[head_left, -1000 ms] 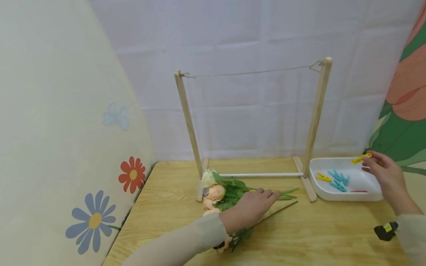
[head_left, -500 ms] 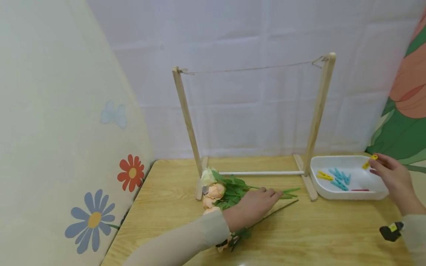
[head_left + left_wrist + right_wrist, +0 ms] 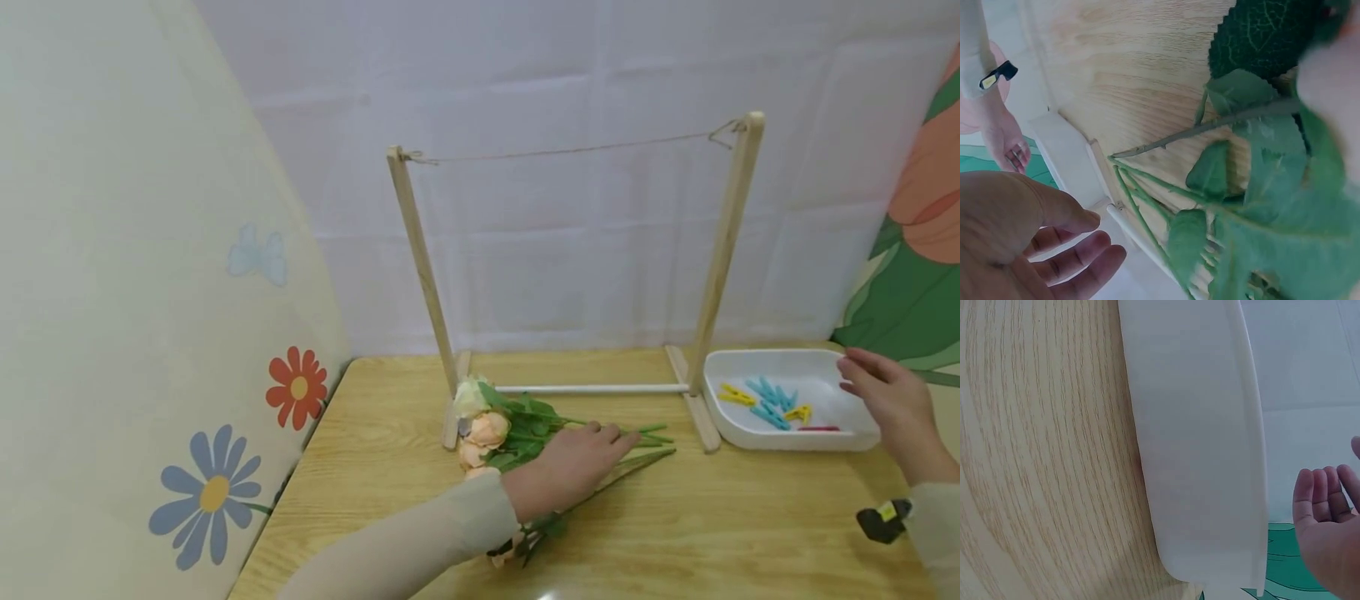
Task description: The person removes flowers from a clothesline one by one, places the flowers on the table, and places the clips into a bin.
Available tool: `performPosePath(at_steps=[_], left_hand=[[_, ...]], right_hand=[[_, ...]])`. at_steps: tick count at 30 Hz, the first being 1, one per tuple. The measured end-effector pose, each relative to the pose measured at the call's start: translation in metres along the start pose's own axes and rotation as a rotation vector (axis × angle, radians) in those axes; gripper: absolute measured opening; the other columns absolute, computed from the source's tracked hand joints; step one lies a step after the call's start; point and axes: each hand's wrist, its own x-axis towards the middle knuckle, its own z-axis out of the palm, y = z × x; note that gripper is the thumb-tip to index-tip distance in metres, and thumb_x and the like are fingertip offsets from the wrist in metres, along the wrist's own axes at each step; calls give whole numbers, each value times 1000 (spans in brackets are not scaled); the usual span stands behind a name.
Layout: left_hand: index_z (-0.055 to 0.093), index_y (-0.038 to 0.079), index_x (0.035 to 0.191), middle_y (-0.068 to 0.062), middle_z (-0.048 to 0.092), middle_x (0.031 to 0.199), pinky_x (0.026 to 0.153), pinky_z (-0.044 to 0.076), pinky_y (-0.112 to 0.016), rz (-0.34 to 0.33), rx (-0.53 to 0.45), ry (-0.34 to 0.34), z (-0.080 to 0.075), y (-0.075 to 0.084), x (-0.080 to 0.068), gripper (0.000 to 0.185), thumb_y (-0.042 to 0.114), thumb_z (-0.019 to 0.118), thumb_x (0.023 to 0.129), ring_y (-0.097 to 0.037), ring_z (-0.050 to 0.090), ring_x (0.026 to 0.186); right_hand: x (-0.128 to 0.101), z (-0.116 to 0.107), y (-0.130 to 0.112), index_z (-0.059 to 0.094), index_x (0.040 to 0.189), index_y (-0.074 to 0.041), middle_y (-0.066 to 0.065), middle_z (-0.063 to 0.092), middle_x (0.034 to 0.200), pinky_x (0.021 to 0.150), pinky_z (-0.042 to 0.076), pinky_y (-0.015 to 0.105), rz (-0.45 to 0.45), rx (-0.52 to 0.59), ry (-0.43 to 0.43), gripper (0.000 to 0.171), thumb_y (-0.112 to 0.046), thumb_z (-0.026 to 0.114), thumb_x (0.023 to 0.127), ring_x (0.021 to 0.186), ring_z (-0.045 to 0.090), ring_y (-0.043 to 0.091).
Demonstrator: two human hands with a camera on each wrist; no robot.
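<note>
My left hand hovers over or rests on the green stems of artificial roses; the head view does not settle which. In the left wrist view its fingers are loosely bent with nothing between them, apart from the stems. Past the right end of the white tray, my right hand holds nothing, and the right wrist view has its fingers relaxed. Inside the tray lie yellow clothespins, one of them at the front, several blue clothespins and a red strip-like piece.
Behind the flowers stands a wooden frame with a string tied between its posts and a white rod low down. Its right foot is close beside the tray. A white cloth hangs behind the table.
The yellow clothespin held by my right hand has dropped into the tray near the blue ones. That hand shifted right and let go. My left hand has stayed over the stems.
</note>
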Motion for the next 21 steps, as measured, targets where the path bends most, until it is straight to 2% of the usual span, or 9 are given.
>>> performPosePath(at_steps=[3,7,11,13,15,17,18,20,21], left_hand=[[30,25,145,6,52,121,45,40,-15,-15,-21,-15,-3,-3,-3,64,16,61,90,-9,56,94],[32,25,144,7,52,119,44,38,-14,-33,-28,-15,-4,-12,-11,60,20,59,91,-8,53,89],[35,22,142,5,53,125,63,48,-15,-16,-16,33,-4,-27,-24,55,31,57,92,-10,54,102],[37,20,142,3,52,129,78,50,-19,-6,-41,75,-5,-36,-33,54,33,56,93,-12,53,110],[39,18,141,2,50,132,89,48,-25,2,-53,134,-5,-45,-43,52,32,55,93,-14,50,118],[40,17,140,1,49,133,95,46,-27,-1,-58,193,-6,-55,-53,51,33,54,93,-16,47,121],[41,16,139,0,49,134,96,45,-28,-2,-57,226,-7,-60,-58,51,34,55,93,-16,47,121],[42,15,139,-1,49,134,99,43,-30,-6,-62,292,-8,-71,-67,53,34,57,92,-17,46,122],[43,15,138,-2,49,133,99,43,-30,-8,-64,323,-7,-75,-72,54,35,59,91,-17,47,122]], right_hand=[[-1,2,-1,37,143,-6,-24,48,98,63,46,5,-9,47,-4,61,-36,54,92,75,45,-16],[-3,5,-5,36,143,-7,-26,46,94,63,47,7,-5,15,-12,62,-39,51,93,74,46,-16],[-7,9,-11,34,144,-7,-5,54,113,78,52,22,-7,-114,-27,64,-46,43,94,75,44,-14],[-10,12,-13,33,144,-6,10,52,125,83,52,35,-31,-186,-38,65,-48,39,95,81,50,-4],[-14,15,-14,34,143,-5,21,45,133,81,49,44,-89,-271,-45,65,-49,36,96,91,54,13],[-17,17,-14,36,142,-3,26,45,132,77,47,48,-177,-325,-56,63,-47,36,97,102,51,31],[-19,18,-13,39,140,-1,26,48,128,76,47,42,-239,-351,-59,60,-44,38,97,104,50,32],[-21,18,-13,44,135,1,25,51,123,74,46,27,-368,-384,-74,53,-37,42,98,101,52,14],[-22,18,-13,45,133,2,26,52,121,74,46,28,-426,-395,-89,51,-34,44,98,99,53,14]])
